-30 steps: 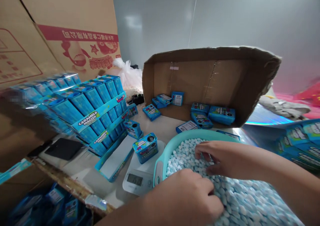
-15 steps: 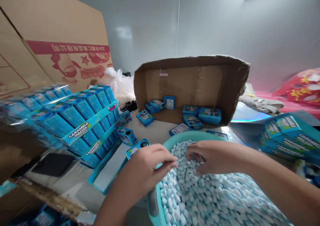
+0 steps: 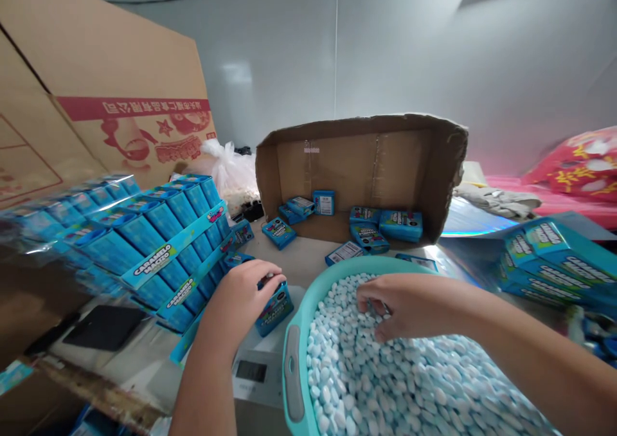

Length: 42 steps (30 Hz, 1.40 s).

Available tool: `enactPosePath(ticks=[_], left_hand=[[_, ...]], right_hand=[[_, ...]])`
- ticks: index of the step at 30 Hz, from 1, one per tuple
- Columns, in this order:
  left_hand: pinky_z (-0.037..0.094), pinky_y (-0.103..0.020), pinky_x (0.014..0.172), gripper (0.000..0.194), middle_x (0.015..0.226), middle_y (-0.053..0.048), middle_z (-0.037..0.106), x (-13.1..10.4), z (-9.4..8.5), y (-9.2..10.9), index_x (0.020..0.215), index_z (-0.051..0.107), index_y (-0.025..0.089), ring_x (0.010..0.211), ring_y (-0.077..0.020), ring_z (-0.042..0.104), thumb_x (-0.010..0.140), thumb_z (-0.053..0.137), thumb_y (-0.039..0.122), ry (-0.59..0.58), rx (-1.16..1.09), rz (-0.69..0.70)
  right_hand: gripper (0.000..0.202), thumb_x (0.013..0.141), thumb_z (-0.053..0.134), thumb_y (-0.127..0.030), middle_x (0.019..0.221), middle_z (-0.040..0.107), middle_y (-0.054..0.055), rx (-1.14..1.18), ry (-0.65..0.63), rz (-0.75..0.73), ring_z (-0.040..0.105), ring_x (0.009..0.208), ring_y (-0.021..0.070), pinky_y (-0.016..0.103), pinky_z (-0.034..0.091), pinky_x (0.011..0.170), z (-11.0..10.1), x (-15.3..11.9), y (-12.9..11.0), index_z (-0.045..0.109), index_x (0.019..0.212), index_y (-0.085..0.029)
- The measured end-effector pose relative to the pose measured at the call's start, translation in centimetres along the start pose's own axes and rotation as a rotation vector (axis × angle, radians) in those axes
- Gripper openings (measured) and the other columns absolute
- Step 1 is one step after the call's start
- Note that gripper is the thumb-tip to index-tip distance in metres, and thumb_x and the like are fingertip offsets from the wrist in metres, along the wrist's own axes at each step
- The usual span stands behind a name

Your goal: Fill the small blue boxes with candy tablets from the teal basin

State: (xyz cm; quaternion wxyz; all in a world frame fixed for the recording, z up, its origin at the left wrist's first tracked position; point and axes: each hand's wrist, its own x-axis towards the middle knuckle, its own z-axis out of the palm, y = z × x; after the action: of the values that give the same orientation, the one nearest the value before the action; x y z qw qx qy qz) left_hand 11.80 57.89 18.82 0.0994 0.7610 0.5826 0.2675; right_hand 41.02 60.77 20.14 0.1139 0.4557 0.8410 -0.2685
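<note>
My left hand (image 3: 243,291) is over a small blue candy box (image 3: 276,310), its fingers bent together at the box's top. Whatever is between those fingertips is too small or too hidden to make out. The box stands upright on a white digital scale (image 3: 260,384) with a dark display. My right hand (image 3: 400,304) rests palm down on pale blue and white candies (image 3: 366,372) in a turquoise basin (image 3: 301,314). Its fingers are curved, the thumb apart from them, and the fingertips touch the candies.
Stacked blue candy boxes in trays (image 3: 159,256) stand on the left, beside a black flat object (image 3: 103,327). Behind the basin, a cardboard box (image 3: 342,159) lies on its side with several blue boxes inside and before it. More blue packs (image 3: 554,262) are at the right.
My left hand has moved left and down from the basin's rim to the candy box, uncovering the scale's display. My right hand has stayed in the candies. The view has shifted slightly.
</note>
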Motion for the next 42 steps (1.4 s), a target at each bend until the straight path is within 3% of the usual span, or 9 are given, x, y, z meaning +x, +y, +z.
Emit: enactPosePath(ticks=[13,21,26,30,32,38,42], left_hand=[[0.05,-0.035,0.09,0.016,0.102,0.0,0.075,0.0,0.0,-0.1,0.096,0.074,0.024,0.098,-0.0222,0.068,0.092,0.063,0.035,-0.076,0.024,-0.051],[0.047,-0.035,0.092,0.019,0.105,-0.003,0.071,-0.6,0.4,1.1,0.101,0.071,0.023,0.102,-0.0216,0.064,0.097,0.058,0.035,0.008,0.033,0.1],[0.046,-0.033,0.088,0.018,0.103,-0.002,0.069,-1.8,1.5,4.5,0.106,0.07,0.024,0.099,-0.0202,0.063,0.098,0.057,0.034,-0.156,-0.031,0.24],[0.047,-0.031,0.084,0.025,0.104,-0.001,0.069,-3.0,3.6,6.5,0.107,0.07,0.027,0.097,-0.0208,0.063,0.088,0.071,0.041,-0.458,-0.1,0.429],[0.047,-0.032,0.082,0.031,0.105,-0.001,0.068,-3.5,4.7,6.7,0.107,0.071,0.027,0.097,-0.0224,0.063,0.082,0.076,0.045,-0.556,-0.062,0.511],[0.046,-0.028,0.079,0.021,0.105,0.001,0.068,-3.6,6.0,6.8,0.101,0.074,0.028,0.097,-0.018,0.062,0.084,0.076,0.039,-0.576,-0.026,0.56],[0.043,-0.027,0.073,0.012,0.093,0.001,0.071,-3.5,6.2,7.2,0.09,0.073,0.023,0.087,-0.0152,0.063,0.09,0.071,0.035,-0.584,0.029,0.71]], right_hand=[[0.038,0.071,0.077,-0.042,0.092,0.068,-0.002,-0.008,0.01,0.021,0.061,0.079,0.0219,0.029,0.033,0.057,-0.2,-0.3,-0.3,0.07,0.106,-0.03],[0.038,0.072,0.076,-0.045,0.089,0.068,-0.002,-0.012,0.005,0.016,0.061,0.077,0.0214,0.028,0.032,0.056,0.0,0.0,0.1,0.069,0.107,-0.031],[0.035,0.072,0.077,-0.04,0.087,0.068,-0.002,-0.024,0.014,-0.002,0.061,0.075,0.0206,0.028,0.031,0.055,0.1,0.0,0.1,0.069,0.105,-0.029],[0.037,0.07,0.078,-0.036,0.085,0.068,-0.001,-0.02,0.028,-0.013,0.061,0.073,0.0212,0.027,0.031,0.054,0.0,0.0,-0.1,0.069,0.104,-0.028],[0.038,0.068,0.078,-0.037,0.085,0.068,-0.001,-0.014,0.03,-0.023,0.061,0.074,0.0218,0.027,0.031,0.054,0.1,0.1,0.1,0.069,0.104,-0.027],[0.041,0.068,0.074,-0.038,0.088,0.068,0.001,-0.016,0.026,-0.059,0.062,0.077,0.0229,0.027,0.032,0.057,0.4,0.4,0.5,0.068,0.106,-0.025],[0.038,0.069,0.073,-0.036,0.088,0.068,0.001,-0.002,0.019,-0.051,0.061,0.076,0.0221,0.028,0.033,0.058,0.4,0.2,0.5,0.068,0.105,-0.025]])
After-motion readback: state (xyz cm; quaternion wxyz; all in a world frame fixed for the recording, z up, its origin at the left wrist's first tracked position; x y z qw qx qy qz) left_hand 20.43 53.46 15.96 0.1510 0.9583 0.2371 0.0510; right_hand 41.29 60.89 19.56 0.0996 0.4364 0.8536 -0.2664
